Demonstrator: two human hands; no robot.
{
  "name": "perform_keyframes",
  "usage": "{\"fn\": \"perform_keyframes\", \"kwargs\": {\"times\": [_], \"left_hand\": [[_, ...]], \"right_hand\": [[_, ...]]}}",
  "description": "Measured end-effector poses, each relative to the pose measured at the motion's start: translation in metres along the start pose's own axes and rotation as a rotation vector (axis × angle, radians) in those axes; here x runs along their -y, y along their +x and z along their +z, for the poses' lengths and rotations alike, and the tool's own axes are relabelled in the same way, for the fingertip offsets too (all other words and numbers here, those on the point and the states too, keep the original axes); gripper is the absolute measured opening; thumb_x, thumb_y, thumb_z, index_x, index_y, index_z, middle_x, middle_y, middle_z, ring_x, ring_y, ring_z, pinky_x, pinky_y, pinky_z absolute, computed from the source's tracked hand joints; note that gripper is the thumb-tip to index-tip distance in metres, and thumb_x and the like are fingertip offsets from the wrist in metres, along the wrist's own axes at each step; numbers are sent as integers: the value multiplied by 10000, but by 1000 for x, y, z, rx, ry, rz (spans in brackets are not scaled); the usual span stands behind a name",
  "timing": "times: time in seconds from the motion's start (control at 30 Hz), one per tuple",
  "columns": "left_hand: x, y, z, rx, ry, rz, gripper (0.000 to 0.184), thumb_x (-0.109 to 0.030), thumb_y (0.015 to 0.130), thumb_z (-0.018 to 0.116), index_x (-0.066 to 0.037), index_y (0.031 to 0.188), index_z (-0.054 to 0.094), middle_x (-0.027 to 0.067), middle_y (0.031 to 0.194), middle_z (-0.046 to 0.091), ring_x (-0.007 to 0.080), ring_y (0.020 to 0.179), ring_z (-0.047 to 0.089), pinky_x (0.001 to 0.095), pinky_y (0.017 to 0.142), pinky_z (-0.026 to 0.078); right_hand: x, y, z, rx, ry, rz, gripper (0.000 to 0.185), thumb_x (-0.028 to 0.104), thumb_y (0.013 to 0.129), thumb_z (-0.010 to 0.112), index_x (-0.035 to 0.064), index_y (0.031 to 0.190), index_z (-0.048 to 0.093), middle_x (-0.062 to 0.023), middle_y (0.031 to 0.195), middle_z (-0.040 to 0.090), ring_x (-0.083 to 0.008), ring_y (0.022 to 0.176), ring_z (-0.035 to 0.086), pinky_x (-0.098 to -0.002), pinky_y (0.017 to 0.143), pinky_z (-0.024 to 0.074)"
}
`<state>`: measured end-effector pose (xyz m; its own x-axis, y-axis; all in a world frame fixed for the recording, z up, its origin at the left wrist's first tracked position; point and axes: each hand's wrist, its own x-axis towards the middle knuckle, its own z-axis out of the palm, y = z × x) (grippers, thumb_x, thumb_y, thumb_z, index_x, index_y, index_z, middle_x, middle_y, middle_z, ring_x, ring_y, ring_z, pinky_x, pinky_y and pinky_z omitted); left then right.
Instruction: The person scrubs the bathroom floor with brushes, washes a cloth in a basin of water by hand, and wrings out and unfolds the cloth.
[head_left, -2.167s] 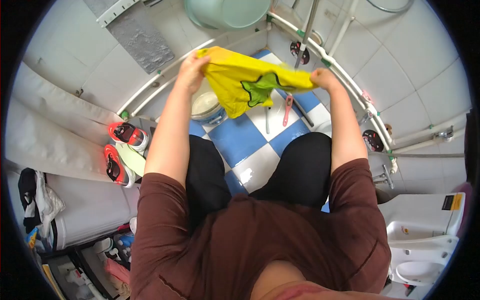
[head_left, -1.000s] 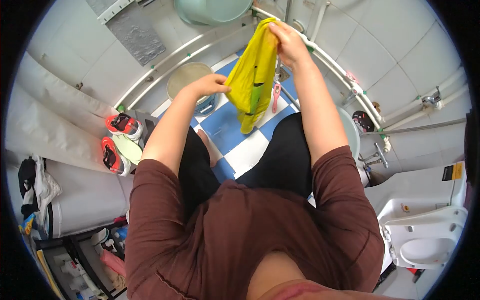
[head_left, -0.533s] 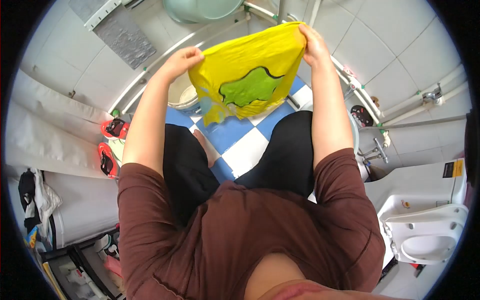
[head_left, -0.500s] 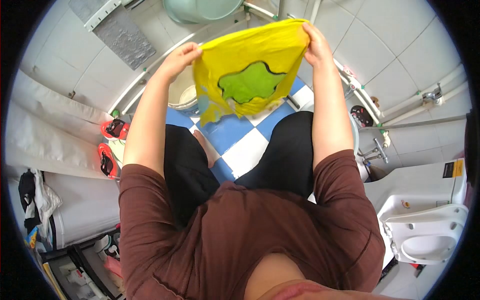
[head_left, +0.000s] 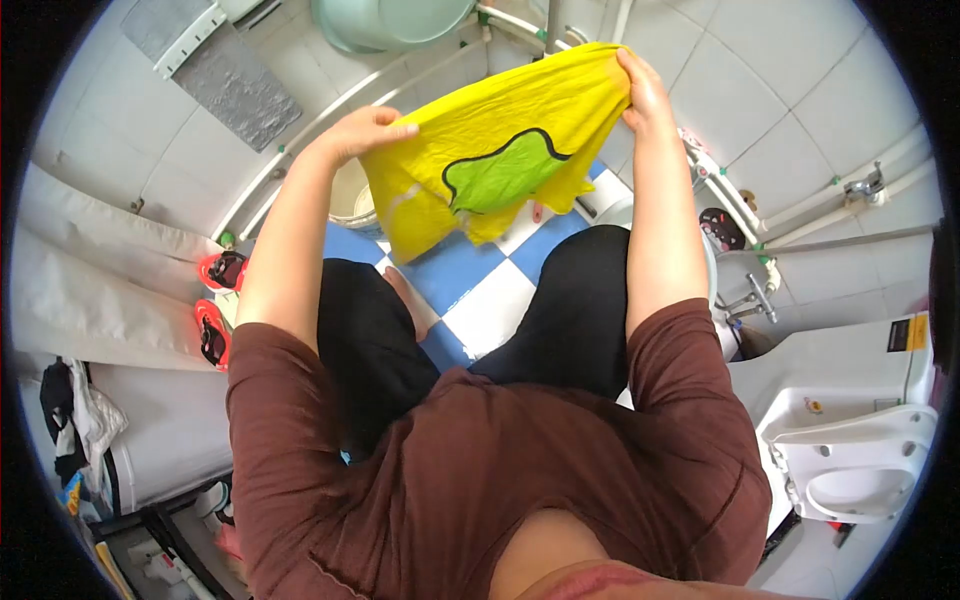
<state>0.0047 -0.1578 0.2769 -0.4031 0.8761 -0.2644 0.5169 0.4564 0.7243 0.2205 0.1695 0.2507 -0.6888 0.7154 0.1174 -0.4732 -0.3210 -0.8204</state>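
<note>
A bright yellow cloth point(head_left: 520, 110) with a black-edged green patch hangs stretched between my two hands, above the floor and beyond my knees. Whether it is a garment I cannot tell. My left hand point(head_left: 360, 132) grips its upper left corner, thumb on top and fingers partly hidden. At the upper right corner, my right hand point(head_left: 645, 90) pinches the gathered fabric and sits higher than the left. The lower edge droops in uneven folds, partly covering the green patch. Behind the cloth's left side, a whitish bucket point(head_left: 350, 195) is partly hidden.
Blue and white floor tiles point(head_left: 485, 305) lie below the cloth. A pale green basin point(head_left: 395, 25) is at the top, near a grey washboard-like panel point(head_left: 240, 90). Red shoes point(head_left: 212, 332) stand left. Taps point(head_left: 755, 298) and a white toilet point(head_left: 850, 465) are on the right.
My left hand has shifted slightly left and down. The cloth now slants more, its lower left part has swung out, and the green patch is partly folded away.
</note>
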Motion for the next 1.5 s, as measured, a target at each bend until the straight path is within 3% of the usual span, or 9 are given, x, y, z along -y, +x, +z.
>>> {"fn": "perform_keyframes", "kwargs": {"times": [0.3,0.47,0.7,0.8,0.93,1.03,1.1,1.23,1.5], "left_hand": [[12,0,-4,44,-530,47,153,-265,836,575,-153,756,510,-85,721,481,29,666,437,201,632,364],[9,9,-16,32,-185,55,168,-294,857,556,-137,810,520,-79,727,487,27,691,441,194,649,368],[-6,17,-24,-39,-390,63,184,-286,878,524,-103,892,527,-57,799,525,42,749,490,211,666,414],[-36,12,-30,61,-511,44,217,-276,877,521,-79,967,532,-23,874,562,67,822,527,237,733,445],[-84,6,-30,-76,-892,213,333,-284,861,515,-34,1080,533,67,1021,595,172,927,575,328,829,465],[-85,24,-36,-39,-1120,270,364,-288,877,480,-18,1116,527,85,1049,604,200,937,590,343,841,468],[-90,27,-34,41,-1287,301,355,-288,885,465,-13,1095,542,92,1031,618,212,915,602,353,840,470],[-79,35,-23,-270,-1359,179,321,-272,879,466,7,1011,552,119,981,616,264,900,587,395,850,455],[-39,3,-53,-474,-1275,159,277,-240,891,468,-2,1001,558,111,961,622,242,877,594,378,814,465]], "right_hand": [[28,-8,-18,-89,-5,-73,217,170,866,549,-3,996,568,-98,915,630,-202,821,615,-320,713,512],[40,-5,-33,-161,-81,-83,239,202,861,564,2,990,581,-79,891,634,-186,814,610,-293,718,492],[66,1,-49,-106,-1313,111,247,235,848,557,2,892,627,-52,701,617,-137,748,577,-266,735,446],[60,52,-84,-29,-670,66,354,241,823,580,-47,1028,561,-72,791,615,-171,771,574,-323,782,446],[29,38,-44,-692,-571,-676,652,236,751,623,-75,1245,333,-197,1201,446,-301,1107,444,-392,980,339],[-70,12,-18,-849,-584,-7,671,314,803,544,-46,1312,297,-221,1346,338,-331,1260,303,-366,1046,238],[-134,-32,8,-450,-64,491,725,630,855,249,98,1344,318,-86,1381,344,-274,1249,330,-511,980,287],[-175,-86,30,-301,323,960,760,609,862,309,60,1376,198,-174,1407,254,-322,1216,384,-508,1012,254],[-126,-63,-1,-43,-40,927,746,434,854,519,14,1357,162,-244,1295,369,-365,1149,438,-493,902,412]]}}
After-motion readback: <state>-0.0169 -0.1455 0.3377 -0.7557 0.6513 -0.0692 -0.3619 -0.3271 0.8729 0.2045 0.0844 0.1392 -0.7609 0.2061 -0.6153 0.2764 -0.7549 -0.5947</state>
